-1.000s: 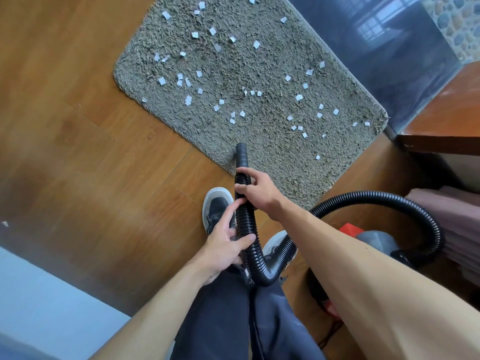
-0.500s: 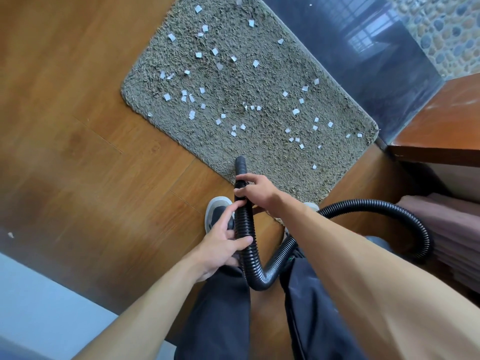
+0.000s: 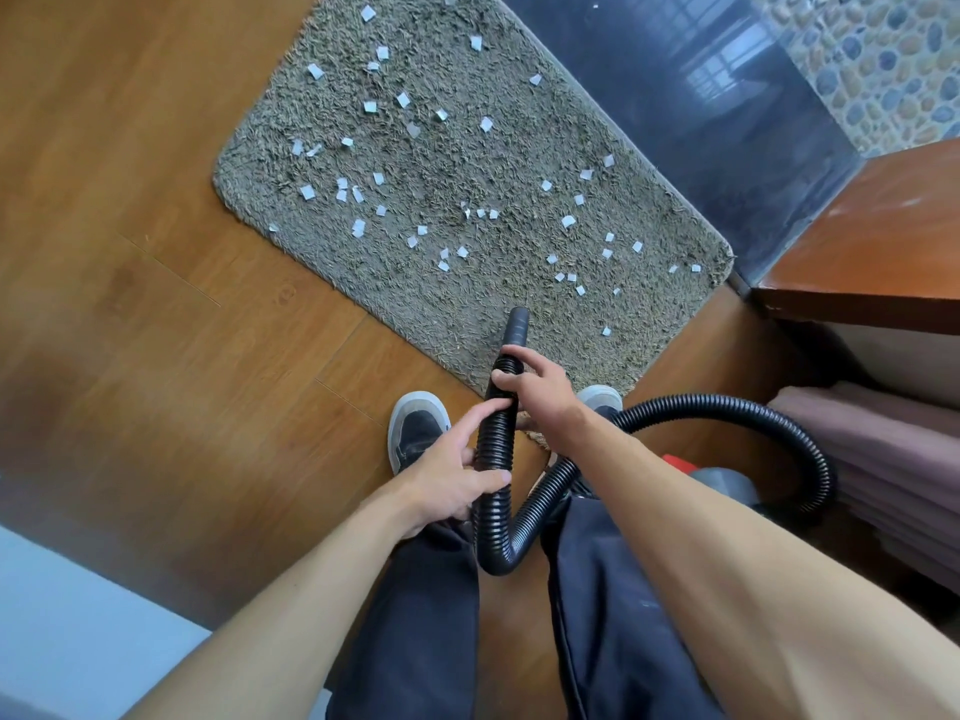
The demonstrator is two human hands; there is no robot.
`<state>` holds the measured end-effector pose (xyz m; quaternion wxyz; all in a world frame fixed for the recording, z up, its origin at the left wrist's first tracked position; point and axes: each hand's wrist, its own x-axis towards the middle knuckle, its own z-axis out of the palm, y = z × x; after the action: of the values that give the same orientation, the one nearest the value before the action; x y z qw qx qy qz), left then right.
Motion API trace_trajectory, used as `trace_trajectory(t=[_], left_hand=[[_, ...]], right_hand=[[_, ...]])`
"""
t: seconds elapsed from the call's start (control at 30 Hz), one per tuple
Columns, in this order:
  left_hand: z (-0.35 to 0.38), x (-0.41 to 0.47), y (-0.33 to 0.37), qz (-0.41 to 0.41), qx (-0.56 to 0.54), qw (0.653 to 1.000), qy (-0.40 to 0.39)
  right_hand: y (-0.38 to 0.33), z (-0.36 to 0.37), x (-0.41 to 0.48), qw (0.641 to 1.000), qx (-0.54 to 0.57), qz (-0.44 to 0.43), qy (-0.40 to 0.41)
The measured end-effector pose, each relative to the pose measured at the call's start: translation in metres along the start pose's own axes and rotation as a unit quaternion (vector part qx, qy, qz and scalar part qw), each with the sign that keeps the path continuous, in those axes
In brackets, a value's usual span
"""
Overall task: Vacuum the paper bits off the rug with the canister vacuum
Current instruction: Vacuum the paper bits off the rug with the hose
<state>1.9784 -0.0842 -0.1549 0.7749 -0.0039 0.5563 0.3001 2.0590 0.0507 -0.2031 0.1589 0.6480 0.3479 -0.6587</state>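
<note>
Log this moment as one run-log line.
stage: nozzle over near edge of rug | left hand: grips hose | right hand: grips hose near nozzle | paper bits: scattered on rug

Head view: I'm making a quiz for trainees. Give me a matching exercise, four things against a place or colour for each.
Things:
1. hose
2. paper bits
3. rug
4. canister

Places and colours:
a. spread on wood floor
b. grey and red
c. gripped by left hand and right hand
d. scattered on rug

Pairs: 1-c, 2-d, 3-a, 4-b.
</note>
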Motion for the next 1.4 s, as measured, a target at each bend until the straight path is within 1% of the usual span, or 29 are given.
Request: trace_trajectory(t=[0.13,0.27,0.47,0.7,0.87,0.97,1.13,1.4], left_hand=[[0.013,0.011,0.003,-0.003,0.018,1.0,-0.019],[0.024,0.018,0.01,-0.01,0.05,0.998,-0.04],[0.041,0.038,0.022,-0.009,0.084,0.996,-0.043],[0.061,0.061,0.035,-0.036,0.129,0.99,-0.053],[0.072,0.071,0.044,-0.04,0.164,0.984,-0.06],[0.074,0.072,0.047,-0.042,0.178,0.981,-0.063],[0.069,0.066,0.044,-0.04,0.143,0.988,-0.049],[0.06,0.054,0.043,-0.021,0.111,0.993,-0.018]], right_hand=[[0.007,-0.019,-0.001,0.998,0.051,0.024,0.01],[0.013,-0.04,-0.002,0.995,0.094,0.031,0.007],[0.016,-0.067,0.002,0.981,0.182,0.058,0.029],[0.026,-0.098,0.014,0.972,0.219,0.071,0.054],[0.034,-0.114,0.022,0.963,0.253,0.082,0.047],[0.034,-0.117,0.023,0.963,0.255,0.076,0.037],[0.027,-0.11,0.021,0.969,0.238,0.056,0.021],[0.011,-0.09,0.022,0.989,0.147,0.011,0.002]])
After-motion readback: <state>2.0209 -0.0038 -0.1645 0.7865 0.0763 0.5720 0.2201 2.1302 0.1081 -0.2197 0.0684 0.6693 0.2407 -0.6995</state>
